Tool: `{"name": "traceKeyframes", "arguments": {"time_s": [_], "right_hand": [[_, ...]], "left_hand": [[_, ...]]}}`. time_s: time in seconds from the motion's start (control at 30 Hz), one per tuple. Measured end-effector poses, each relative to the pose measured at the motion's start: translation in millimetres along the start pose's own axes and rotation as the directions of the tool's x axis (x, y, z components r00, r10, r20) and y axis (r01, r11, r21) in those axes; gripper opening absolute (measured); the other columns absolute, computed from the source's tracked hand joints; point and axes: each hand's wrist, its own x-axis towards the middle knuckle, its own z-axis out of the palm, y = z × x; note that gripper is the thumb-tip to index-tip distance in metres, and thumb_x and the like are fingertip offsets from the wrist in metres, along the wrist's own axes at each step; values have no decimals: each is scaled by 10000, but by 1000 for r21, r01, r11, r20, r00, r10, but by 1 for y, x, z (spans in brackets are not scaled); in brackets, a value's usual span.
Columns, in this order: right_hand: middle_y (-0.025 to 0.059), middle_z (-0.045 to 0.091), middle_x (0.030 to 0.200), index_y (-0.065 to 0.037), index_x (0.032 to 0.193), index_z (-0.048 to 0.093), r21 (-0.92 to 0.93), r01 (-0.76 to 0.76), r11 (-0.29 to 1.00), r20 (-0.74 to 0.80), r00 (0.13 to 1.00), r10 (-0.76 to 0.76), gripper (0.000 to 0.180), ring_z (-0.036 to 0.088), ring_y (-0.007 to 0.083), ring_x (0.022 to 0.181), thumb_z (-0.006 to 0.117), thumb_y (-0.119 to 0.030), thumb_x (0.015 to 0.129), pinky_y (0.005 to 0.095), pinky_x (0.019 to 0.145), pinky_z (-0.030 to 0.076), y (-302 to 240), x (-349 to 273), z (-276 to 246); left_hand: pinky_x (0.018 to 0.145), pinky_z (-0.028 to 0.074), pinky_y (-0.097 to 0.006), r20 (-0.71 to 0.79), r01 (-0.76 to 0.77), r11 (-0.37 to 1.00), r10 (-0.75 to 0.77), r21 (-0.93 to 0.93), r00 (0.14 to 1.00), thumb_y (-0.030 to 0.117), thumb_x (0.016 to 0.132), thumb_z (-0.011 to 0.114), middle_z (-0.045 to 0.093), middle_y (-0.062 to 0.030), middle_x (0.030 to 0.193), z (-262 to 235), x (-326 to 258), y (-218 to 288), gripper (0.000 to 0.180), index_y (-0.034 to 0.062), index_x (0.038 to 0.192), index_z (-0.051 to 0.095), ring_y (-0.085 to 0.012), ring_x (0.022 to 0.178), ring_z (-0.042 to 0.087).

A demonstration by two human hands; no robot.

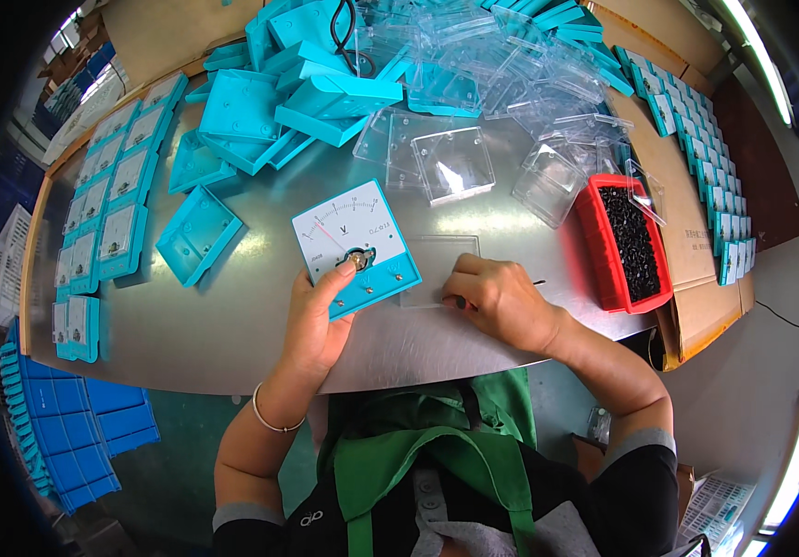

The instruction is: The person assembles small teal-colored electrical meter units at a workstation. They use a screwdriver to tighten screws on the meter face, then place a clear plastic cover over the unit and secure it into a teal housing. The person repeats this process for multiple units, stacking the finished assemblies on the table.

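My left hand (318, 316) grips a panel meter (353, 218) by its lower left edge, thumb on the front. The meter has a teal case, a white dial with a thin red needle, and an exposed metal movement low in the middle. It is tilted, raised off the metal table. To its right, my right hand (503, 302) is closed, fingers curled down at a clear plastic cover (446, 246) lying on the tabletop. Something small, dark and reddish shows at its fingertips; what it is cannot be made out.
Teal cases (237, 111) and clear covers (455, 162) are heaped at the back of the metal table (260, 343). A red bin (609, 255) of small black parts stands at right. Rows of meters line the left (128, 176) and a cardboard sheet (696, 278) at right.
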Motion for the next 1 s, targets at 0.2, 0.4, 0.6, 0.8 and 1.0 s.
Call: {"name": "traceKeyframes", "arguments": {"time_s": [0.2, 0.4, 0.6, 0.8, 1.0], "right_hand": [[84, 613, 818, -74, 763, 597, -39, -47, 998, 376, 925, 58, 106, 621, 292, 772, 686, -99, 712, 394, 656, 470, 9, 49, -21], [91, 615, 773, -90, 998, 598, 67, -128, 990, 424, 901, 88, 359, 617, 271, 751, 736, -120, 668, 368, 656, 459, 19, 58, -25], [38, 525, 680, -37, 1194, 533, 667, -144, 731, -172, 925, 339, 424, 497, 88, 549, 675, -67, 796, 245, 527, 404, -18, 19, -42], [-33, 457, 608, 17, 1055, 551, 786, 338, 517, -582, 687, 436, 150, 394, 21, 515, 491, -47, 934, 197, 460, 317, -23, 29, -2], [-26, 461, 599, 27, 1000, 562, 791, 397, 466, -579, 731, 361, 124, 394, 31, 511, 481, -22, 919, 208, 466, 323, -13, 28, 10]], "left_hand": [[864, 504, -351, -7, -34, 999, 34, -7, 999, 116, 839, 638, 598, -104, 1104, 0, -1, 1, 400, -14, 1187, 487, -187, 990, 613], [881, 501, -362, 1, -55, 999, 55, 4, 999, 121, 851, 621, 598, -105, 1111, 2, -1, 3, 400, -13, 1198, 476, -198, 1010, 609], [910, 487, -377, 37, -16, 997, 19, -81, 999, 117, 874, 582, 598, -101, 1132, 14, -1, 3, 369, -4, 1207, 482, -205, 1035, 600], [933, 465, -395, 115, 32, 997, -24, -72, 993, 157, 904, 548, 596, -106, 1161, 31, 23, -23, 352, 4, 1216, 493, -223, 1061, 588], [895, 474, -386, 120, 32, 998, -26, -46, 992, 184, 906, 555, 593, -97, 1146, 26, 28, -31, 364, 10, 1218, 488, -214, 1040, 585]]}}
